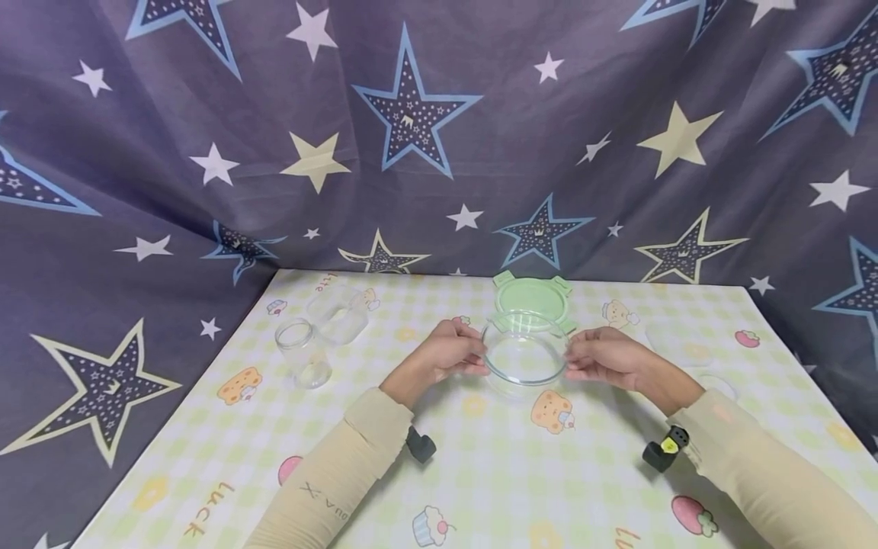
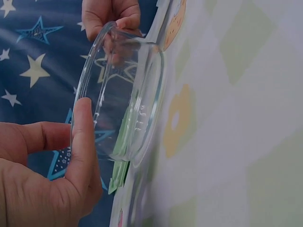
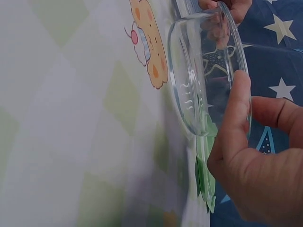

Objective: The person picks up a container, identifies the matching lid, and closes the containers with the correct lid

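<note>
At the far left of the table [image 1: 206, 457], a small clear jar [image 1: 304, 353] stood open, with another clear container [image 1: 338, 314] just behind it. Neither was touched by a hand, and both sat close enough to the left forearm that a careless sweep of the sleeve [image 1: 343, 473] could have tipped them.

The left hand [image 1: 449, 352] pinched the left side of the round glass bowl [image 1: 524, 357]; the left wrist view showed the thumb [image 2: 84, 137] pressed against the outside just under the rim, with the other fingers curled behind. The bowl sat near the middle of the table, and whether its base rested on the checked cloth or hung just above it could not be told. Its walls looked smooth, and a grip on so little of the glass would probably have let it slip if either side loosened.

Just behind the bowl lay the green lid [image 1: 532, 296], flat, its clips splayed outward. Pushing the bowl back might have knocked against it.

The right hand [image 1: 607, 358] held the opposite side the same way, thumb [image 3: 235, 113] on the outer wall and fingers bent round the rim. Uneven pull between the two hands could have tilted the bowl or chipped it on the table. Further right lay another clear lid [image 1: 679, 343], faint against the cloth.
</note>
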{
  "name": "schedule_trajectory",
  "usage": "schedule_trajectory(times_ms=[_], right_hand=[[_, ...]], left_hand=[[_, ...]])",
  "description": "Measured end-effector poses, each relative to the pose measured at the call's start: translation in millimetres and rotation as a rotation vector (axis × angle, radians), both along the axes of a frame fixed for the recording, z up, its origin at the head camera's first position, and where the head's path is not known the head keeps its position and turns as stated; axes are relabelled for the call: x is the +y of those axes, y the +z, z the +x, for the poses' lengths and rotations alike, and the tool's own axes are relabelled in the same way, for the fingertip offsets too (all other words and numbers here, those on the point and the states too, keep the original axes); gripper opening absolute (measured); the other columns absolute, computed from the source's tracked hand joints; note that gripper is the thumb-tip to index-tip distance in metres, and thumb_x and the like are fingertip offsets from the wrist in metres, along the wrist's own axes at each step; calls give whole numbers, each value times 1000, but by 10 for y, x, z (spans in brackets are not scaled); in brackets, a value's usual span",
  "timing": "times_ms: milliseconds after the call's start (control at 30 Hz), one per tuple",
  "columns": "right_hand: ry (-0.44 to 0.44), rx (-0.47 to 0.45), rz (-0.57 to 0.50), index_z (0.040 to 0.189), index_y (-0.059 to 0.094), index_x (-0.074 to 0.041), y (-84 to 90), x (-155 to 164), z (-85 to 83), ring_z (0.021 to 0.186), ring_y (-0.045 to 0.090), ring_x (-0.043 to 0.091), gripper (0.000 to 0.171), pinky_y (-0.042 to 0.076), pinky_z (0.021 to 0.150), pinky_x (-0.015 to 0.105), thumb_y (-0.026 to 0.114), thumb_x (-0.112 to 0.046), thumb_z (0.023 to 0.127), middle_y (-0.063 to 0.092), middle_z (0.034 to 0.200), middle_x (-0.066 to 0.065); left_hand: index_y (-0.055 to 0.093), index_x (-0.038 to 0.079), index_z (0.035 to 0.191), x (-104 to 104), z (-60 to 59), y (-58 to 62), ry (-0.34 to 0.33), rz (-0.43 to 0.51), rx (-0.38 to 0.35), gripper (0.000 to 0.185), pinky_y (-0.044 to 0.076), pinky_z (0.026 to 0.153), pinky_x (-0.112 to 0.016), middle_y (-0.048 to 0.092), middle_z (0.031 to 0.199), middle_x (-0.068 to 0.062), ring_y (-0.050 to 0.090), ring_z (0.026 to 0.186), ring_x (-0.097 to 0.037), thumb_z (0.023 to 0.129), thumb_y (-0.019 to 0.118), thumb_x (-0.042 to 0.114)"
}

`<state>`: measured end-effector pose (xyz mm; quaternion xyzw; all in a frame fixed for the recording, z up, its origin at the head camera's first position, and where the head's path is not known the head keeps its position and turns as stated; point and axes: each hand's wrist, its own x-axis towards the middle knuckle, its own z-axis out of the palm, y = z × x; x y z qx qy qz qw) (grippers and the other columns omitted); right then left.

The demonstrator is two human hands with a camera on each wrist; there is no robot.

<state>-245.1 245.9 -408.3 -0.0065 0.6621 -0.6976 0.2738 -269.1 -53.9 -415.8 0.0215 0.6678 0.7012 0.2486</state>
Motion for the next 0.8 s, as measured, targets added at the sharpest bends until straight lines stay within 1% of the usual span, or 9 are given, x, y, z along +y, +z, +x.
schedule_trajectory(times_ms=[67,233,367,433,500,567,633,733,800], right_hand=[[4,3,1,96,58,3,-3,18,9,75,66,14,6,62,81,28,54,6,96,63,82,9],[27,2,4,98,58,2,-7,61,0,76,67,13,6,62,81,27,53,6,97,64,82,7],[67,11,32,100,57,0,-10,97,-22,75,66,13,4,62,78,27,56,3,97,63,82,6],[87,16,54,103,56,0,-17,115,-36,74,66,13,6,62,77,28,58,0,97,63,82,6],[106,21,84,106,55,0,-29,139,-53,73,65,14,12,62,77,30,61,-3,97,63,82,6],[130,38,124,112,54,2,-36,167,-72,74,66,15,19,63,77,33,62,-5,97,64,84,8],[141,59,166,118,52,5,-37,200,-99,75,66,17,25,63,77,35,61,-7,98,64,88,9],[140,104,241,125,51,8,-23,248,-148,78,66,19,32,63,77,37,58,-10,100,63,94,10],[118,136,296,124,52,9,-11,271,-194,80,65,20,32,63,78,37,56,-12,101,62,96,10]], left_hand=[[43,-19,132,11,5,-2,-4,3,-10,43,64,76,-33,41,135,-26,59,70,-17,94,59,-11],[44,-18,132,29,18,9,-2,5,-26,42,64,76,-33,43,129,-21,59,70,-16,94,60,-11],[44,-16,131,29,10,9,-6,1,-25,41,64,76,-34,51,113,-19,59,69,-17,93,61,-11],[45,-16,130,21,0,1,-10,-4,-24,41,64,77,-33,51,108,-17,60,70,-17,93,61,-10],[46,-14,128,5,-15,-15,-15,-12,-21,39,64,77,-33,53,103,-16,60,71,-18,93,62,-9],[48,-12,125,-16,-31,-25,-22,-21,-17,36,63,78,-32,54,102,-15,61,73,-18,92,64,-9],[50,-11,123,-42,-51,-35,-43,-35,-6,35,63,79,-32,56,101,-15,62,75,-19,92,65,-7],[53,-10,124,-85,-90,-28,-83,-67,5,34,63,80,-33,60,102,-13,64,78,-19,93,66,-3],[57,-8,124,-108,-138,-25,-93,-93,16,32,63,79,-32,61,102,-11,65,78,-19,95,67,2]])
